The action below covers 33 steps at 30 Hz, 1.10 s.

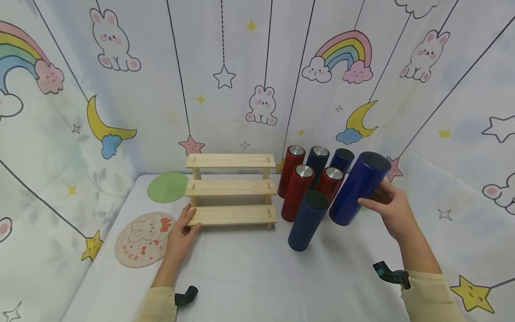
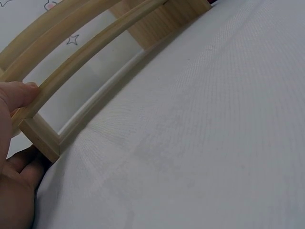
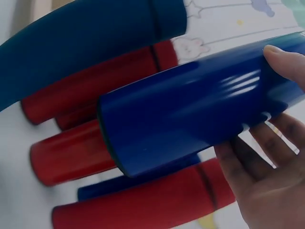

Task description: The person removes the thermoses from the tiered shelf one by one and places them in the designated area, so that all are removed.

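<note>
My right hand (image 1: 392, 208) grips a glossy blue thermos bottle (image 1: 358, 190) from its right side. In the right wrist view, the thumb presses one side of this thermos (image 3: 190, 105) and the fingers curl round the other. It leans in the head view, its dark end up. At the left of a three-step wooden rack (image 1: 231, 215), my left hand (image 1: 181, 237) holds the lowest step's corner. The left wrist view shows that thumb on the wooden rack's step (image 2: 71, 78) and the fingers behind its end piece.
Beside the rack stand red thermoses (image 1: 297, 192), a navy thermos (image 1: 318, 158), another blue thermos (image 1: 342, 159) and a matte dark blue bottle (image 1: 307, 223). A green round mat (image 1: 166, 187) and a pink rabbit-print mat (image 1: 141, 241) lie left on the white cloth-covered table (image 1: 249, 273).
</note>
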### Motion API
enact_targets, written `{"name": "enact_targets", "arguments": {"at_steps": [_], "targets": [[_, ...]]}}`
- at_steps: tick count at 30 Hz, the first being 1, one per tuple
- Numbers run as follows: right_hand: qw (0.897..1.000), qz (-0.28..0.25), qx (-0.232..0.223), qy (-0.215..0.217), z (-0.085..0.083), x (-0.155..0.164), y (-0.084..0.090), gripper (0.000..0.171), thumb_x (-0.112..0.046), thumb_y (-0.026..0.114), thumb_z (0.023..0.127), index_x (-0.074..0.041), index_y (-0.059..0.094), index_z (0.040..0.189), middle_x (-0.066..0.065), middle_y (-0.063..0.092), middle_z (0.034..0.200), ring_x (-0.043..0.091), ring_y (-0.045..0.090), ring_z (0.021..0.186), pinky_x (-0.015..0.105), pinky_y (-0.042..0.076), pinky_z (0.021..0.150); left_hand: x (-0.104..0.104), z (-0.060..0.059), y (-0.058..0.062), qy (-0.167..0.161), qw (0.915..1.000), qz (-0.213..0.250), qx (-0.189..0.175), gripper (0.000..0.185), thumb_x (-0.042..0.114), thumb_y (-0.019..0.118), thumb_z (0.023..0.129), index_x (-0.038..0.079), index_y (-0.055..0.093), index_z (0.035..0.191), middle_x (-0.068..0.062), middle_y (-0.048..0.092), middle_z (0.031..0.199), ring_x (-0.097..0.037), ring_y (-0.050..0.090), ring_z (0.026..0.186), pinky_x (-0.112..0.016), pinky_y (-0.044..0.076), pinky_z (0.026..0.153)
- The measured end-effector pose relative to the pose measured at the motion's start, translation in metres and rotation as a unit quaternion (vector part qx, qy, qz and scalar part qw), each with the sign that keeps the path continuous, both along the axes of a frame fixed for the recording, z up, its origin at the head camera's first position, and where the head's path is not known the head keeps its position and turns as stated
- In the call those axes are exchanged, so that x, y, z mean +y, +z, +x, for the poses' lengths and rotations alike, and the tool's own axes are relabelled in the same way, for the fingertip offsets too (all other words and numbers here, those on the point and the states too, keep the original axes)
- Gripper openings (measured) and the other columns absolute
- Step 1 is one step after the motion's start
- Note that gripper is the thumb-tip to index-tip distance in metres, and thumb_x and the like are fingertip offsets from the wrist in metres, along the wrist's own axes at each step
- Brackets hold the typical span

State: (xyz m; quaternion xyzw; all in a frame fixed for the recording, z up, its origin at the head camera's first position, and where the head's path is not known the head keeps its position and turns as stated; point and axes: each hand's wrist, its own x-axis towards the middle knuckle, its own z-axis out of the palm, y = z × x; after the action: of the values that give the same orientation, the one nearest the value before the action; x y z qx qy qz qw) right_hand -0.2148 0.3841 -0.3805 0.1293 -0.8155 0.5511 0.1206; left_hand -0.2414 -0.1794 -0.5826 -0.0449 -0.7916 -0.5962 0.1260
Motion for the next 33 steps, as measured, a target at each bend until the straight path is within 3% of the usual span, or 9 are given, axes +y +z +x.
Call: {"name": "enact_targets", "arguments": {"at_steps": [7, 14, 26, 33], "targets": [[0.999, 0.022, -0.042, -0.014, 0.008, 0.004, -0.034, 0.071, -0.006, 0.075, 0.102, -0.008, 0.044, 0.166, -0.011, 0.066, 0.14, 0.005, 0.066, 0.122, 0.015, 0.053, 0.096, 0.0, -0.001, -0.002, -0.013, 0.9998, 0.013, 0.006, 0.057, 0.002, 0.072, 0.104, -0.006, 0.052, 0.157, -0.02, 0.029, 0.175, -0.039, 0.027, 0.16, -0.003, 0.032, 0.106], [0.997, 0.033, -0.066, -0.011, 0.005, 0.008, -0.054, 0.072, -0.012, 0.075, 0.103, -0.004, 0.041, 0.166, -0.007, 0.065, 0.141, 0.003, 0.065, 0.121, 0.017, 0.054, 0.095, 0.0, -0.001, -0.001, -0.002, 1.0, 0.006, 0.002, 0.056, 0.003, 0.069, 0.106, -0.004, 0.05, 0.159, -0.017, 0.028, 0.176, -0.037, 0.026, 0.16, -0.004, 0.031, 0.108], [0.994, 0.012, -0.105, 0.012, 0.002, 0.018, -0.087, 0.072, -0.01, 0.075, 0.103, 0.0, 0.039, 0.164, -0.01, 0.062, 0.141, 0.001, 0.063, 0.124, 0.019, 0.054, 0.097, 0.001, 0.0, -0.001, -0.004, 1.0, 0.006, 0.004, 0.056, 0.004, 0.071, 0.106, -0.004, 0.051, 0.158, -0.018, 0.029, 0.175, -0.039, 0.027, 0.16, -0.005, 0.032, 0.108], [0.991, -0.04, -0.116, 0.045, 0.001, 0.021, -0.098, 0.068, -0.001, 0.073, 0.102, 0.002, 0.041, 0.162, -0.011, 0.065, 0.14, 0.004, 0.063, 0.126, 0.02, 0.055, 0.099, 0.0, -0.001, -0.001, -0.002, 0.9999, -0.008, -0.011, 0.057, 0.007, 0.068, 0.108, -0.002, 0.048, 0.161, -0.012, 0.026, 0.178, -0.034, 0.024, 0.162, -0.004, 0.029, 0.109]]}}
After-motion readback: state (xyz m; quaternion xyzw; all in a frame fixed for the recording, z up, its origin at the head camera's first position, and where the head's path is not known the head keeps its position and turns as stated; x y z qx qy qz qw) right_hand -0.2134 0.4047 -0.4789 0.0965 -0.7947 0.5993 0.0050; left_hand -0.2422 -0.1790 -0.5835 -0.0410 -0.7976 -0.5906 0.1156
